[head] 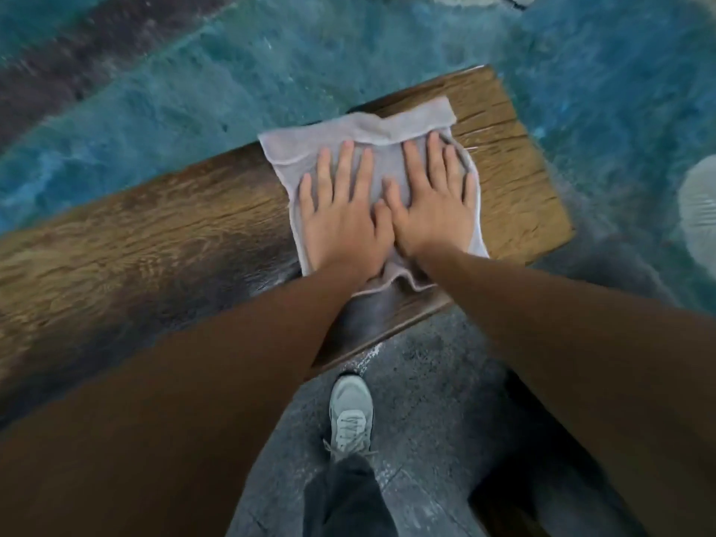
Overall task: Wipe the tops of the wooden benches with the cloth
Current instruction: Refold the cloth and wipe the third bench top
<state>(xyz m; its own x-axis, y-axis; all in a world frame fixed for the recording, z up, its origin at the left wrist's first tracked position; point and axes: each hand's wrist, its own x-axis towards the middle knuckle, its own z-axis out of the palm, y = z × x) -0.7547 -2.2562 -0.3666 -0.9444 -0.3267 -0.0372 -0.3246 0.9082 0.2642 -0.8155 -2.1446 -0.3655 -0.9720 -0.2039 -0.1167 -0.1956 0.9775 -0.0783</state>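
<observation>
A long wooden bench (515, 176) runs from the lower left to the upper right, its grain cracked near the right end. A pale grey cloth (391, 129) lies spread flat on the bench top near that end. My left hand (343, 219) presses flat on the cloth with straight, spread fingers. My right hand (436, 205) lies flat beside it, thumbs touching, also pressing the cloth. Brown sleeves cover both forearms. The wood to the left of the cloth looks darker and glossy.
The floor beyond the bench is painted blue-green (232, 71); the near floor is grey concrete (426, 381). My grey shoe (350, 416) stands just under the bench's near edge. A pale round object (699, 211) sits at the right edge. The bench end is just right of the cloth.
</observation>
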